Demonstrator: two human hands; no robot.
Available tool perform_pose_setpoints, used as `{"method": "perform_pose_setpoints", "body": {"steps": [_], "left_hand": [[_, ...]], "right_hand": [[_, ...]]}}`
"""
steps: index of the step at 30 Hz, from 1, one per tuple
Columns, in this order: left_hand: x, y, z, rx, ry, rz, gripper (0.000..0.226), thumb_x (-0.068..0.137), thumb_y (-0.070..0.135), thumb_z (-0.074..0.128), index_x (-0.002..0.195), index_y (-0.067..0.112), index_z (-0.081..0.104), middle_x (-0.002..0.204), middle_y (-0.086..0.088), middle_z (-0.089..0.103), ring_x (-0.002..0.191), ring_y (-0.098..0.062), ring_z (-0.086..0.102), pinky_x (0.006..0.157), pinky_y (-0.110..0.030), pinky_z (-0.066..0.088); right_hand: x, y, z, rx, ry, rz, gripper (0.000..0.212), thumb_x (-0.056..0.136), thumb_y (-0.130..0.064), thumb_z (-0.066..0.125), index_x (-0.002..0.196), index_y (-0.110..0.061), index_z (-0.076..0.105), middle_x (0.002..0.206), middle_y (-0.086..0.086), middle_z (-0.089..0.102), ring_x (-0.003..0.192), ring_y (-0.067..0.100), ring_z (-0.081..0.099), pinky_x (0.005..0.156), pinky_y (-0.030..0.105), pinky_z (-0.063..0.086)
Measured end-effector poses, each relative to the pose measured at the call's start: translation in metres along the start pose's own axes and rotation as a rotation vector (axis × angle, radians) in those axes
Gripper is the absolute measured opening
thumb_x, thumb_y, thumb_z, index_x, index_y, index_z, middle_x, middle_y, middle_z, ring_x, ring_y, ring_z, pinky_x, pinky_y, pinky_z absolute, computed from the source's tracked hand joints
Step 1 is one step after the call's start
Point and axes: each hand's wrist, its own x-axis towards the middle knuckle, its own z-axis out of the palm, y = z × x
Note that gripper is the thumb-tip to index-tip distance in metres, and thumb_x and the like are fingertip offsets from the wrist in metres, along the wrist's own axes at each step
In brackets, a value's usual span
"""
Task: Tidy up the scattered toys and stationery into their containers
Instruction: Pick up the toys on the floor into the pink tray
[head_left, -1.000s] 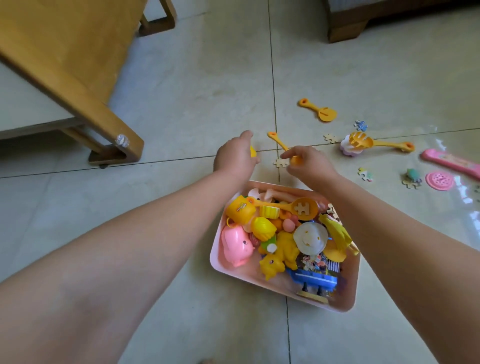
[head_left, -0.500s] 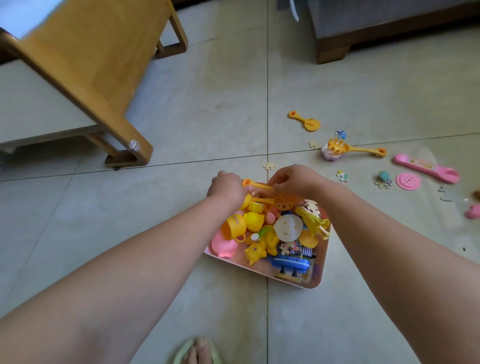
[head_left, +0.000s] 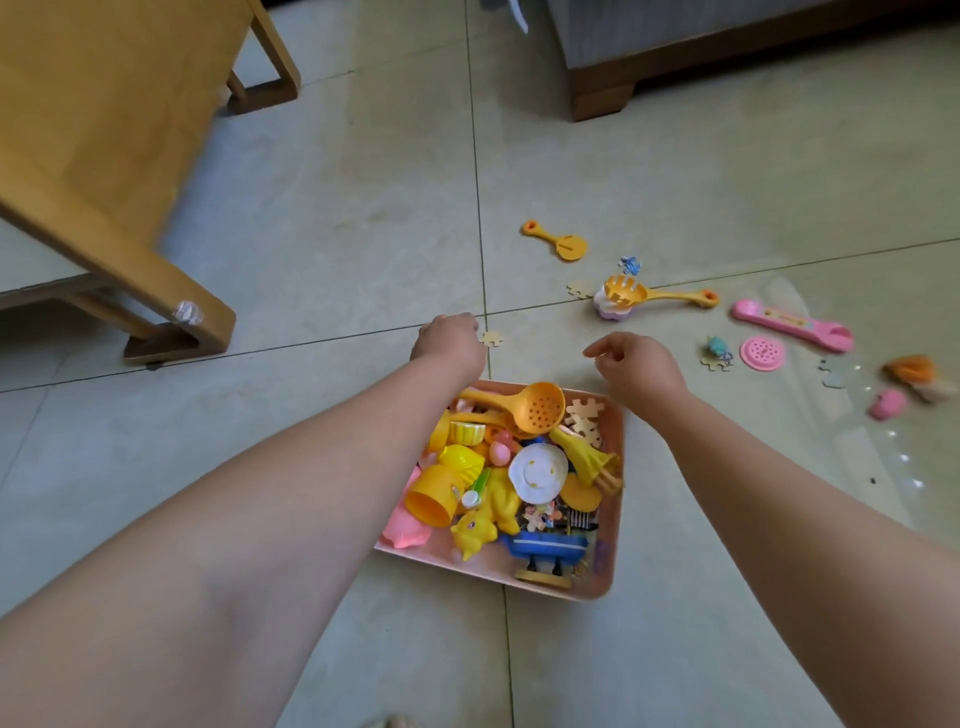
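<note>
Toys filled the pink tray (head_left: 618, 519); just beyond it, left hand (head_left: 449, 345) reached the puzzle piece (head_left: 491, 339), fingers hidden. Right hand (head_left: 636, 364) hovered loosely curled, empty, ready for more.

Pink tray (head_left: 618, 499) on floor, heaped with yellow toys; orange strainer ladle (head_left: 535, 408) on top. Loose beyond it: puzzle piece (head_left: 491, 339), orange spoon (head_left: 558, 242), slotted spoon (head_left: 654, 295), pink disc (head_left: 762, 353).
</note>
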Motion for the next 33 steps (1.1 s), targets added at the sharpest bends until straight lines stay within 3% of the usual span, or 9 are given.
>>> {"method": "perform_pose_setpoints", "body": {"steps": [4, 9, 15, 20, 25, 27, 29, 31, 33], "left_hand": [[0.021, 0.006, 0.012, -0.021, -0.043, 0.038, 0.037, 0.093, 0.020, 0.056, 0.130, 0.020, 0.053, 0.132, -0.010, 0.055, 0.118, -0.030, 0.054, 0.087, -0.031, 0.046], [0.050, 0.010, 0.024, -0.019, -0.072, 0.065, 0.043, 0.088, 0.024, 0.065, 0.128, 0.014, 0.053, 0.130, -0.012, 0.056, 0.116, -0.031, 0.056, 0.086, -0.032, 0.046], [0.071, 0.004, 0.041, -0.118, -0.005, 0.042, 0.024, 0.087, 0.020, 0.066, 0.109, 0.014, 0.058, 0.123, -0.013, 0.050, 0.101, -0.032, 0.059, 0.079, -0.028, 0.043], [0.073, 0.008, 0.046, -0.133, -0.035, 0.090, 0.019, 0.086, 0.019, 0.066, 0.102, 0.011, 0.061, 0.118, -0.011, 0.058, 0.102, -0.030, 0.060, 0.079, -0.030, 0.045], [0.065, 0.009, 0.038, -0.199, -0.050, 0.130, 0.013, 0.082, 0.016, 0.071, 0.087, 0.018, 0.060, 0.099, -0.006, 0.065, 0.093, -0.026, 0.061, 0.070, -0.027, 0.042], [0.059, 0.008, 0.030, -0.266, -0.079, 0.140, 0.015, 0.081, 0.014, 0.073, 0.093, 0.019, 0.063, 0.091, -0.004, 0.065, 0.083, -0.022, 0.064, 0.070, -0.027, 0.046], [0.052, 0.005, 0.021, -0.348, -0.132, 0.173, 0.015, 0.083, 0.012, 0.072, 0.092, 0.021, 0.064, 0.080, -0.004, 0.068, 0.067, -0.016, 0.065, 0.069, -0.025, 0.049], [0.043, 0.001, 0.011, -0.402, -0.178, 0.199, 0.013, 0.084, 0.012, 0.071, 0.089, 0.022, 0.063, 0.068, -0.002, 0.067, 0.053, -0.006, 0.062, 0.058, -0.018, 0.047], [0.031, -0.003, 0.001, -0.419, -0.217, 0.212, 0.010, 0.086, 0.012, 0.070, 0.089, 0.019, 0.063, 0.062, 0.000, 0.065, 0.041, 0.003, 0.058, 0.044, -0.010, 0.041]], "right_hand": [[0.010, 0.029, -0.005, 0.010, 0.161, 0.125, 0.024, 0.088, -0.016, 0.056, 0.111, -0.023, 0.060, 0.104, 0.005, 0.062, 0.083, 0.021, 0.057, 0.063, 0.028, 0.038], [0.017, 0.043, 0.001, -0.098, 0.246, 0.131, 0.041, 0.086, -0.025, 0.066, 0.124, -0.021, 0.052, 0.121, 0.011, 0.050, 0.096, 0.030, 0.059, 0.075, 0.032, 0.043], [0.028, 0.046, 0.004, -0.116, 0.289, 0.128, 0.023, 0.089, -0.030, 0.064, 0.111, -0.025, 0.060, 0.112, 0.008, 0.051, 0.082, 0.022, 0.053, 0.067, 0.031, 0.041], [0.039, 0.041, 0.001, -0.082, 0.254, 0.193, 0.021, 0.088, -0.024, 0.067, 0.107, -0.018, 0.061, 0.115, 0.007, 0.053, 0.094, 0.025, 0.057, 0.070, 0.031, 0.041], [0.039, 0.027, 0.003, 0.067, 0.136, 0.201, 0.011, 0.085, -0.028, 0.070, 0.094, -0.024, 0.064, 0.081, -0.007, 0.064, 0.077, 0.015, 0.061, 0.060, 0.028, 0.043], [0.034, 0.017, 0.007, 0.201, 0.111, 0.170, 0.014, 0.087, -0.025, 0.069, 0.100, -0.026, 0.065, 0.077, -0.007, 0.065, 0.069, 0.009, 0.060, 0.056, 0.026, 0.042], [0.029, 0.005, 0.008, 0.339, 0.074, 0.106, 0.018, 0.089, -0.022, 0.066, 0.107, -0.026, 0.068, 0.080, -0.005, 0.067, 0.071, 0.008, 0.060, 0.064, 0.025, 0.046], [0.022, -0.007, 0.007, 0.444, 0.020, 0.029, 0.015, 0.091, -0.017, 0.064, 0.104, -0.020, 0.071, 0.081, -0.003, 0.068, 0.073, 0.006, 0.061, 0.072, 0.023, 0.050], [0.012, -0.019, 0.002, 0.498, -0.045, -0.038, 0.010, 0.090, -0.015, 0.066, 0.097, -0.013, 0.073, 0.076, -0.004, 0.068, 0.062, -0.003, 0.061, 0.063, 0.012, 0.049]]}}
